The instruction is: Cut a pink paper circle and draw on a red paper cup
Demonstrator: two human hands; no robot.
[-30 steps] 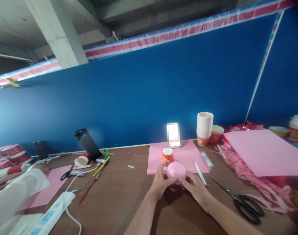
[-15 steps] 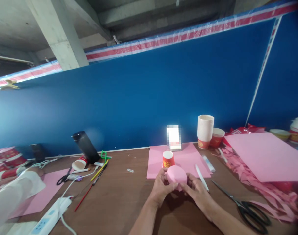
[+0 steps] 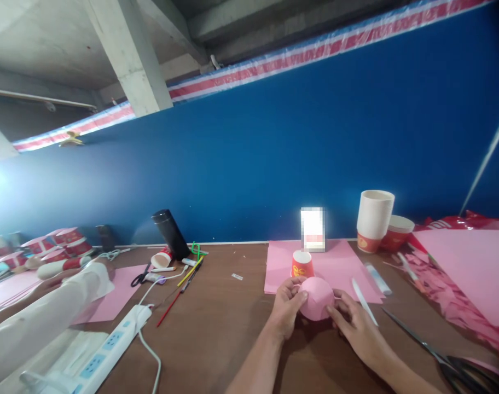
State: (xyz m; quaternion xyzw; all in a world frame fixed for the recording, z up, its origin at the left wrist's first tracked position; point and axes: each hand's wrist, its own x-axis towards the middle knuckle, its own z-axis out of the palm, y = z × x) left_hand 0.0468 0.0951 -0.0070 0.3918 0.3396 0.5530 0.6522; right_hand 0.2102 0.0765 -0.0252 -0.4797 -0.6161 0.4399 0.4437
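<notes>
A round pink paper piece [image 3: 317,299] is held up between my two hands, over the brown table. My left hand [image 3: 287,307] pinches its left edge with the thumb on the near face. On the right edge, the thumb and fingers of my right hand [image 3: 352,323] are closed on it. Just behind the piece stands a red and white paper cup [image 3: 302,264], at the front of pink paper sheets [image 3: 277,268]. A white pen-like stick [image 3: 364,301] lies to the right of my right hand.
Black-handled scissors [image 3: 428,347] lie at the right, near pink paper scraps [image 3: 442,293]. Stacked cups [image 3: 375,219] stand behind. At left are a black bottle [image 3: 170,234], brushes, a power strip [image 3: 112,342] and another person's white sleeve [image 3: 48,306].
The view has swung left, so the table items appear farther right. The pink piece has been tilted, its round face now turned more towards me, with both hands still on it.
</notes>
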